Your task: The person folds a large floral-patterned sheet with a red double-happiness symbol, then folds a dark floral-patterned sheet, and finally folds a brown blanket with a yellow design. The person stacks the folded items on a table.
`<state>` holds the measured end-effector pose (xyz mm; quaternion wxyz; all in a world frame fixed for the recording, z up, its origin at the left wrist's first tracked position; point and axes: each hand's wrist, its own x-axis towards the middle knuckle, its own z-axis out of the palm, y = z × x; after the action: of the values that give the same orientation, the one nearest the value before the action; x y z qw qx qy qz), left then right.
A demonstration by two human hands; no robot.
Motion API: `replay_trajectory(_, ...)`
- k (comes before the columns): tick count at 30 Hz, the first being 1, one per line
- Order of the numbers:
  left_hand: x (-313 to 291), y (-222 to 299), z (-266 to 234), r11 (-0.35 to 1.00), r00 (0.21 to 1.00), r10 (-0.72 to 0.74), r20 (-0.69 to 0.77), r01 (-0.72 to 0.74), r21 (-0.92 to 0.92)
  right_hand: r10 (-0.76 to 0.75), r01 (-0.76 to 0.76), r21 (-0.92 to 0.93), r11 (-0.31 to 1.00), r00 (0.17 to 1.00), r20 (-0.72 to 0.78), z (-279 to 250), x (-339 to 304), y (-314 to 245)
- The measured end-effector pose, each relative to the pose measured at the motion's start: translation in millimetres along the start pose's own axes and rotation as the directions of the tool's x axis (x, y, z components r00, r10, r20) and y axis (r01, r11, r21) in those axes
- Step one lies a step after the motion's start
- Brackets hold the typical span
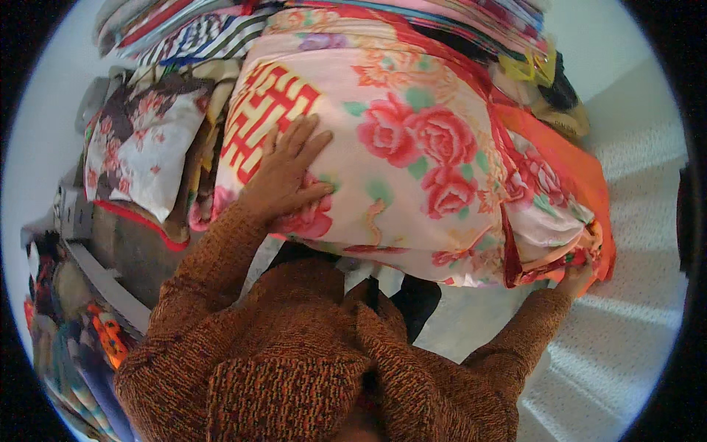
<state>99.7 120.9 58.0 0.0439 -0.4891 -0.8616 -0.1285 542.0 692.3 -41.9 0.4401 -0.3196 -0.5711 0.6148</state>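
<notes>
A large pink quilt [427, 81] with red roses and a red-and-gold patterned panel lies spread in front of me. My left hand [291, 166] rests flat on its left part, fingers spread and pressing on the cloth. At the quilt's right end, my right hand [577, 280] grips the bunched near corner; its fingertips are partly hidden by the fabric. An orange cloth [589, 177] shows beneath and beside that right end, folded along the quilt's edge.
Folded blankets [471, 29] are stacked along the far side. To the left lie a floral pillow [151, 155] and a brown surface [129, 243]. A pile of clothes [74, 346] sits at the lower left. Yellow plastic [534, 70] lies at the far right, near a pale wall.
</notes>
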Motion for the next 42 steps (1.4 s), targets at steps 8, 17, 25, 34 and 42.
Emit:
replay_trajectory(8, 1, -15, 14, 0.995, 0.988, 0.093, -0.125, -0.097, -0.026, -0.549, 0.53, -0.275, 0.802, 0.836, 0.011, 308, -51, -195)
replay_trajectory(17, -14, -60, 81, 0.679, 0.922, -0.18, -0.344, -0.137, -0.722, -0.248, 0.975, -0.064, 0.211, 0.117, 0.962, 597, -319, -90)
replay_trajectory(25, -95, -96, 12, 0.946, 0.889, -0.235, -0.394, 0.114, -0.305, -0.392, 0.911, -0.137, 0.389, 0.298, 0.871, 475, -333, -73)
replay_trajectory(34, -68, -100, -26, 0.9, 0.825, -0.268, -0.498, 0.03, -0.434, -0.576, 0.537, -0.837, 0.108, 0.72, 0.387, 323, -217, -65)
replay_trajectory(42, -4, -108, -14, 0.986, 0.908, 0.047, -0.416, -0.109, -0.125, -0.465, 0.398, -0.911, 0.107, 0.83, 0.308, 279, -231, -58)
